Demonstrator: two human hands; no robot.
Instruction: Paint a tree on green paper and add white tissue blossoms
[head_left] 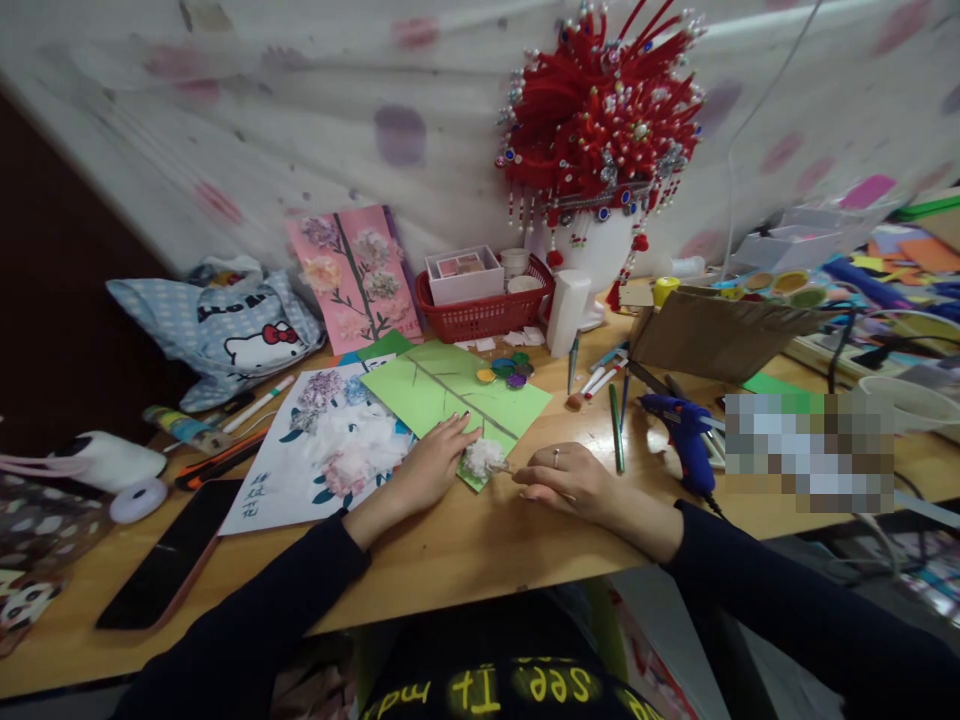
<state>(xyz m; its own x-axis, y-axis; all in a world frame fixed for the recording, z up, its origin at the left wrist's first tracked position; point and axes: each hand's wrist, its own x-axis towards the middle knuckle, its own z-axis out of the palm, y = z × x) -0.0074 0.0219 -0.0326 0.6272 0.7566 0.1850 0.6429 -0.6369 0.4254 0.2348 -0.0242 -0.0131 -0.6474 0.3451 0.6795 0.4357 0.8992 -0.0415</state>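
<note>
A light green sheet (517,408) with a drawn brown branch lies in the middle of the table. My left hand (435,458) rests flat on its near edge, fingers stretched toward a fluffy white flower (484,457) at the sheet's near corner. From the right, my right hand (566,480) comes close to that flower, its fingers pinched together. Something small and thin shows between the fingertips and the flower, too small to name. Small pots of coloured paint (504,368) stand on the sheet's far part.
A white sheet with paper flowers (262,495) and a phone (169,555) lie left. Behind stand a pink flower card (360,270), a red basket (480,318) and a red beaded headdress (607,130). Pens (616,430) and a blue glue gun (686,440) lie right.
</note>
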